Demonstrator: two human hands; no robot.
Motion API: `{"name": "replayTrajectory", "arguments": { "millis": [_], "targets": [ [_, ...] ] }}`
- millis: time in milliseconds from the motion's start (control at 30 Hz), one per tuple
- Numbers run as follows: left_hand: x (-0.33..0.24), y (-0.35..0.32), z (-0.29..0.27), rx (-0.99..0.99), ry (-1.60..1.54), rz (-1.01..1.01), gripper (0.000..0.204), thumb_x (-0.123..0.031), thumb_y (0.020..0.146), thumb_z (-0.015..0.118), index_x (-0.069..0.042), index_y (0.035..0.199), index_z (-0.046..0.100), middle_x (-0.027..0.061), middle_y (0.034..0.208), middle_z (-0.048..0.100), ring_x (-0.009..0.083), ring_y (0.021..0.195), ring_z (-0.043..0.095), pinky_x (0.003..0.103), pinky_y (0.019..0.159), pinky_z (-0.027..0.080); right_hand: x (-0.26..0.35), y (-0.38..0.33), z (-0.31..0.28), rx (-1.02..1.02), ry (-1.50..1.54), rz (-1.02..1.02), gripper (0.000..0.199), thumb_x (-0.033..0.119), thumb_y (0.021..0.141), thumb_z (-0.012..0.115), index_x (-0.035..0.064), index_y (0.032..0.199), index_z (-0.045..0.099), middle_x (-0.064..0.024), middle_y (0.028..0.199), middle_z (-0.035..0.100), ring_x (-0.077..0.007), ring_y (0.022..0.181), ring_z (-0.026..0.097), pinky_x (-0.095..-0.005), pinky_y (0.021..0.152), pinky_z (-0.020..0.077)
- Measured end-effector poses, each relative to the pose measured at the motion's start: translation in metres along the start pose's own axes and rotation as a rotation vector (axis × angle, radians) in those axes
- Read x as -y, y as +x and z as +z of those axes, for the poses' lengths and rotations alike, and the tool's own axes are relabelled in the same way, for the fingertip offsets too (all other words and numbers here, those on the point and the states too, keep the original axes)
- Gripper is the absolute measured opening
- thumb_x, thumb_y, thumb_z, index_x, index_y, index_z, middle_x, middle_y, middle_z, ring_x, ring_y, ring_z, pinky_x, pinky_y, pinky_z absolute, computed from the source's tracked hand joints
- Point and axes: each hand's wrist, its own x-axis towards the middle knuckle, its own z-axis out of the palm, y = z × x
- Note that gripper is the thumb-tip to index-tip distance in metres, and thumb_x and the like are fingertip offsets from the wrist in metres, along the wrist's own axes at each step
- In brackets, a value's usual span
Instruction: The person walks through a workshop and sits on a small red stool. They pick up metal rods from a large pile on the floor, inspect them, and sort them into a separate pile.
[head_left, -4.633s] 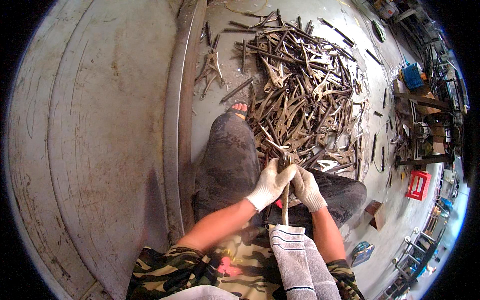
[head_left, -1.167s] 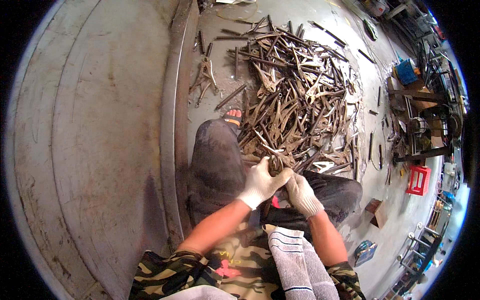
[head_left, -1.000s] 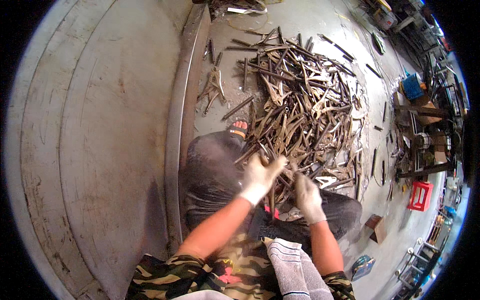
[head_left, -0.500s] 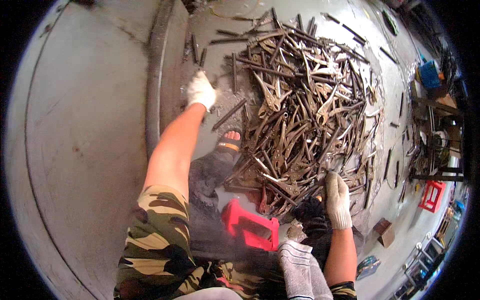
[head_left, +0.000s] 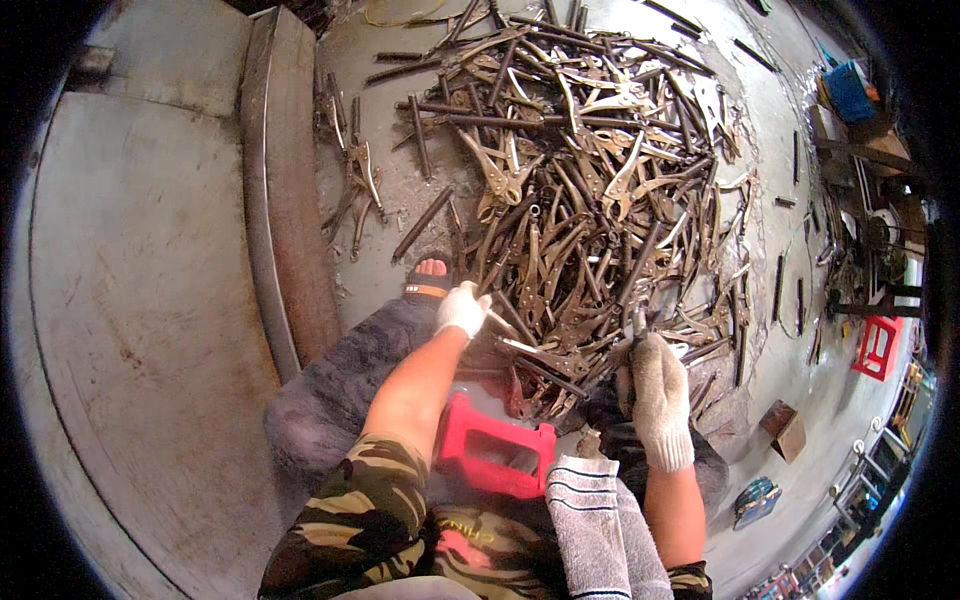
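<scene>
Down at the bottom centre of the frame, a striped grey towel (head_left: 600,520) is lying over the person's lap, and just left of it a red plastic stool (head_left: 492,455) is showing between the legs. Above the stool, the left hand (head_left: 462,308), in a white glove, is reaching to the near left edge of the heap of locking pliers (head_left: 590,190); its fingers are curling down onto a tool there, though whether they are truly gripping it cannot be told. To the right of centre, the right hand (head_left: 657,385), in a knitted glove, is closing its fingers round the handles of a pair of pliers (head_left: 636,325) standing up from the near right edge of the heap. Just above the left hand, a foot in a sandal (head_left: 428,280) is resting on the concrete floor (head_left: 400,200). Farther up, the heap is spreading across the upper middle of the frame, with a few loose pliers (head_left: 352,180) lying apart at its left. A long steel beam (head_left: 285,200) is running up the left, beside a broad metal plate (head_left: 130,300). At far right, a red crate (head_left: 876,345) is sitting, and a blue box (head_left: 850,92) at upper right.
</scene>
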Motion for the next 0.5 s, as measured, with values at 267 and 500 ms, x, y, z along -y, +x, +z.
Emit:
{"name": "replayTrajectory", "arguments": {
  "millis": [267,500],
  "targets": [
    [-0.008,-0.005,-0.008,0.115,-0.320,-0.015,0.061,-0.034,0.084,0.084,0.002,0.127,0.062,0.0167,0.120,0.069,0.0268,0.115,0.062,0.037,0.105,0.044,-0.005,-0.018,-0.025,-0.012,-0.050,-0.034,0.030,0.029,0.107,0.053,0.0030,0.101,0.067,-0.0018,0.073,0.058,-0.0119,0.069,0.052,-0.0305,0.066,0.0451],
    [-0.050,-0.047,-0.070,0.102,-0.594,-0.060,0.043,-0.013,0.084,0.077,0.008,0.119,0.063,0.0120,0.097,0.068,0.0215,0.081,0.063,0.037,0.071,0.052,0.010,-0.032,-0.037,0.006,-0.062,-0.088,0.033,0.030,0.096,0.071,0.0013,0.113,0.068,-0.0058,0.084,0.069,-0.0140,0.077,0.062,-0.0315,0.074,0.0515]
  ]
}}
